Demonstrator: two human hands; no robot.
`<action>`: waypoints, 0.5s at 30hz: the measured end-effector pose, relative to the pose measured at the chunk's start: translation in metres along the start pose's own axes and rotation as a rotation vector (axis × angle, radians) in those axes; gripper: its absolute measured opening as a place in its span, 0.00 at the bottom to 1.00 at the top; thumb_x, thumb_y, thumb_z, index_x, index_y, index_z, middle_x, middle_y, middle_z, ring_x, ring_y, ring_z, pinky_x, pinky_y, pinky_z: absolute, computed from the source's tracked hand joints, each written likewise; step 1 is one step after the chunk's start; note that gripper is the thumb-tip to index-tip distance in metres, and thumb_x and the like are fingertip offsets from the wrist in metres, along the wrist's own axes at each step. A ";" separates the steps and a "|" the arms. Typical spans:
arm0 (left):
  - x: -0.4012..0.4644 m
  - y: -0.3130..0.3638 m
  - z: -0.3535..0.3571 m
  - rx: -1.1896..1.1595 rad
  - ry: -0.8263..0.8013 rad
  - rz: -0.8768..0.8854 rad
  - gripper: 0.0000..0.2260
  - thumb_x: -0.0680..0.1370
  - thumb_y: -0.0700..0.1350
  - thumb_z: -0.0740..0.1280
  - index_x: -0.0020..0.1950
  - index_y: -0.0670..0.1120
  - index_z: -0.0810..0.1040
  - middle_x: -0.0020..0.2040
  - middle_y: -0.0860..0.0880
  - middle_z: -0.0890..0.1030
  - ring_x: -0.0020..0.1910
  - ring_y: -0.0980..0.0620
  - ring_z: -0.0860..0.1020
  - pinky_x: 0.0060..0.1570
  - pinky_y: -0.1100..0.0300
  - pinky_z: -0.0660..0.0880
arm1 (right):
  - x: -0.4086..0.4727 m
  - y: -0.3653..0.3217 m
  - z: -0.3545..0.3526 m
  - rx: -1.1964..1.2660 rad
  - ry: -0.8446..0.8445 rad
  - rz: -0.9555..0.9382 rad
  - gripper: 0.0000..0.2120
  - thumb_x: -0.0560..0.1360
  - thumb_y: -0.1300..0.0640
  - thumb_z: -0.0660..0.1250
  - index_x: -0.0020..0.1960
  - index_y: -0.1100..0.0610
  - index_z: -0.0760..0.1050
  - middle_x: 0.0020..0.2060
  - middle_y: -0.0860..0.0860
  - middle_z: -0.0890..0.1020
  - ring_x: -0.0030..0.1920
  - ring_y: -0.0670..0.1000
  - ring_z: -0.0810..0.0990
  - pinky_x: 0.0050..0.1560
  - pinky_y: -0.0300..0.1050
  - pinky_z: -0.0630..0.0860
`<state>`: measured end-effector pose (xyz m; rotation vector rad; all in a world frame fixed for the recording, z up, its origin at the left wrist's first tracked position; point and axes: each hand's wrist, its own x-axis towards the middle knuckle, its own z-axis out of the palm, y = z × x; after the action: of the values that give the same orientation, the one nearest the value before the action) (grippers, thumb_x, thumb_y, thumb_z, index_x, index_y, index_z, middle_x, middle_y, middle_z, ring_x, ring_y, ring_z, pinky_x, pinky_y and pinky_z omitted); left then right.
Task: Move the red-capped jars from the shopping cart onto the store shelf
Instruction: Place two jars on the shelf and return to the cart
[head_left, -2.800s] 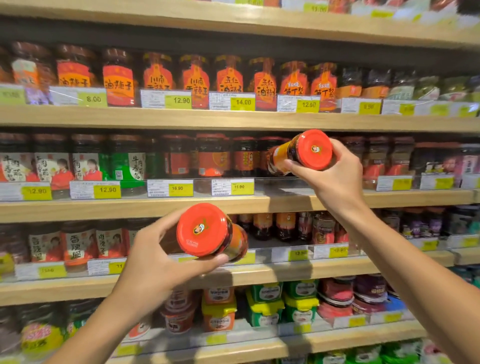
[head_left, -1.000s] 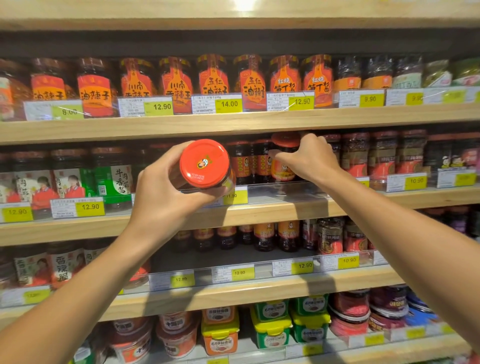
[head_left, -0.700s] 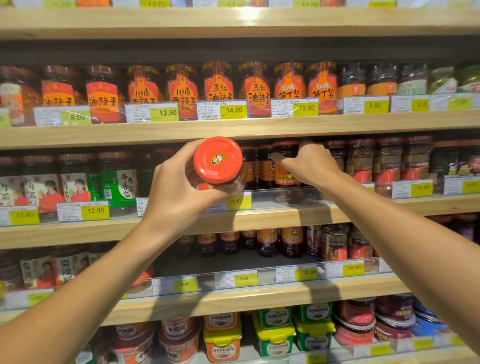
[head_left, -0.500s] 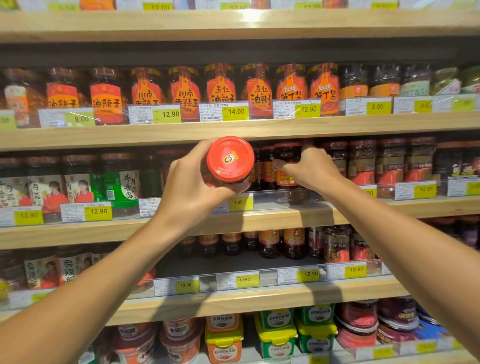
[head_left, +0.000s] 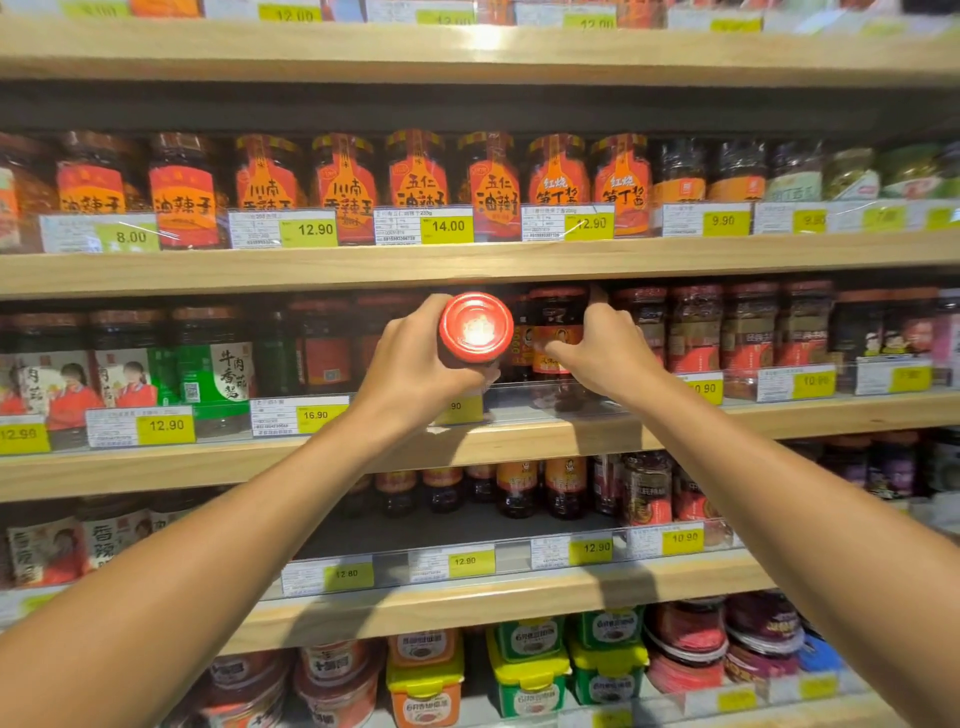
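red-capped jar (head_left: 476, 327) held before dark jars with orange-red labels (head_left: 558, 332), on pale wooden shelf (head_left: 467, 260) lined with yellow-and-white price tags (head_left: 447, 227).

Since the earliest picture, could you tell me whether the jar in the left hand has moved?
Yes. The left hand's jar has gone up and rightward: from the shelf below to the 16.90 tag's shelf, beside the right hand.

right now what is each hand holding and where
Left hand grips a red-capped jar by its body, cap toward the camera; right hand holds a shelved jar's side.
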<state>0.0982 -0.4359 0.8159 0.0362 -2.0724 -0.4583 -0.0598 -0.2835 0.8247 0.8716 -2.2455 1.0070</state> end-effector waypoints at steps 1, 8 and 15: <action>0.004 -0.001 0.003 0.023 -0.002 -0.026 0.26 0.64 0.51 0.82 0.58 0.47 0.78 0.51 0.52 0.84 0.51 0.50 0.81 0.51 0.48 0.79 | -0.001 0.000 0.000 0.003 0.003 0.008 0.22 0.75 0.46 0.71 0.36 0.55 0.63 0.33 0.52 0.71 0.40 0.59 0.73 0.38 0.48 0.66; 0.027 -0.009 0.023 0.147 -0.028 -0.222 0.22 0.68 0.56 0.79 0.47 0.42 0.75 0.46 0.46 0.80 0.46 0.46 0.79 0.39 0.53 0.74 | -0.005 0.001 -0.001 0.010 0.027 0.007 0.22 0.76 0.45 0.71 0.37 0.56 0.63 0.34 0.52 0.72 0.35 0.55 0.71 0.29 0.47 0.61; 0.044 0.001 0.030 0.182 -0.058 -0.368 0.25 0.75 0.60 0.72 0.32 0.44 0.66 0.30 0.49 0.71 0.30 0.48 0.69 0.33 0.56 0.66 | -0.008 0.003 -0.002 0.038 0.028 -0.016 0.22 0.76 0.44 0.70 0.37 0.55 0.63 0.32 0.51 0.72 0.32 0.50 0.69 0.27 0.46 0.60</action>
<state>0.0499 -0.4349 0.8386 0.5244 -2.1652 -0.4940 -0.0569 -0.2780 0.8192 0.8853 -2.1989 1.0512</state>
